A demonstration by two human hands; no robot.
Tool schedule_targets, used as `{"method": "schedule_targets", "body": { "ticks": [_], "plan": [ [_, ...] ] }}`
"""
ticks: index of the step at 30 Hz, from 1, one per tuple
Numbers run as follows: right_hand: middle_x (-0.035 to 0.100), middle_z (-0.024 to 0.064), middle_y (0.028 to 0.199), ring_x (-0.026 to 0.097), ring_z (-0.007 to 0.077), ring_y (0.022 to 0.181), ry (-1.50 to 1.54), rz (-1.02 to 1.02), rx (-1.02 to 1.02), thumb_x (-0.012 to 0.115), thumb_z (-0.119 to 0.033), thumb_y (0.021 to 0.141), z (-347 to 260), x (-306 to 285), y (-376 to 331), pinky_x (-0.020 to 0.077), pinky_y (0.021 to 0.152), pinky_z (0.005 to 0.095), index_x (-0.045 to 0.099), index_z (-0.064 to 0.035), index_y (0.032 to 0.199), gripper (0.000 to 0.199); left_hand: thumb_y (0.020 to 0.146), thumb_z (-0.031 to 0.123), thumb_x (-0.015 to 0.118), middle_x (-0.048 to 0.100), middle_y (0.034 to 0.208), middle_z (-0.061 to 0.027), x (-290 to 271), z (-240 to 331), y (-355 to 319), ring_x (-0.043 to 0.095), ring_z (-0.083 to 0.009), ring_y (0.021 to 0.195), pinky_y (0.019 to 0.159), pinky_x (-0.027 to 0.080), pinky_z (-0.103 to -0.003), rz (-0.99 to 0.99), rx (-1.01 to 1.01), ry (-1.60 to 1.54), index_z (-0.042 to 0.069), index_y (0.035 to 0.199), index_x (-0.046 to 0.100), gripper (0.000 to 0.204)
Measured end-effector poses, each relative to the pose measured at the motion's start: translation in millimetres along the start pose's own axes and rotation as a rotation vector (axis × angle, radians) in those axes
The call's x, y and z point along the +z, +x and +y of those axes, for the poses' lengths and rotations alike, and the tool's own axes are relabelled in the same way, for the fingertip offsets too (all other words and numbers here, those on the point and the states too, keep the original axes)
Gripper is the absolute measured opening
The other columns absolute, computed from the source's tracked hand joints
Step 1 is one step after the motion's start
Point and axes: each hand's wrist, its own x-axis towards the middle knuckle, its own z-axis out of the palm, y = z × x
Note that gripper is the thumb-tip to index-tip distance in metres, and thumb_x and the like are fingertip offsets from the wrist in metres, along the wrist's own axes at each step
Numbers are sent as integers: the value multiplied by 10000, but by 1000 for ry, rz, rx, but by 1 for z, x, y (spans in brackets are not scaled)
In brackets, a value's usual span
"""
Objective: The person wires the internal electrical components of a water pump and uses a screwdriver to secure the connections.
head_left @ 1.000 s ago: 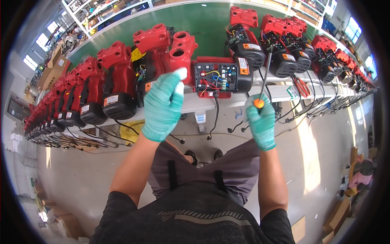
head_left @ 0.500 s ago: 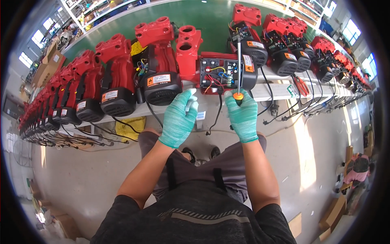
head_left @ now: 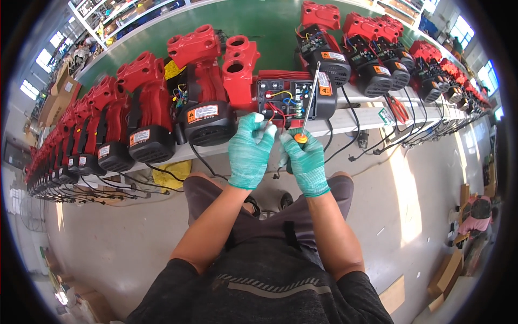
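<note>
In front of me a red pump (head_left: 240, 70) lies on its side, its black terminal box (head_left: 283, 100) uncovered, with red, yellow and blue wires inside. My right hand (head_left: 306, 164), in a green knit glove, is closed round a screwdriver (head_left: 310, 102) with an orange handle. Its long shaft points up and away, passing over the box's right part. My left hand (head_left: 251, 151), gloved alike, is at the box's lower left edge. Its fingers are bent together beside the red wires (head_left: 276, 112); what lies between the fingertips is too small to make out.
More red pumps with black motors (head_left: 209, 121) stand in a row along the bench on both sides, power cords hanging off its front edge. Red-handled pliers (head_left: 398, 110) lie at the right. A yellow cloth (head_left: 171, 175) is below the bench edge, and shelves (head_left: 116, 24) stand beyond.
My left hand has moved right and its fingers have come together by the red wires. My right hand has drawn left and nearer me, tilting the screwdriver so its handle sits lower left.
</note>
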Motion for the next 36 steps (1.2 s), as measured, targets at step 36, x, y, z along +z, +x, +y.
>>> {"method": "schedule_targets", "body": {
  "ticks": [36],
  "plan": [
    [678,42,742,596,88,535,145,154,-88,730,-97,991,-29,-3,10,484,498,239,708,8,1002,109,912,168,751,687,946,-74,-24,43,59,697,-286,816,720,564,-384,-449,574,499,105,1094,764,193]
  ]
}}
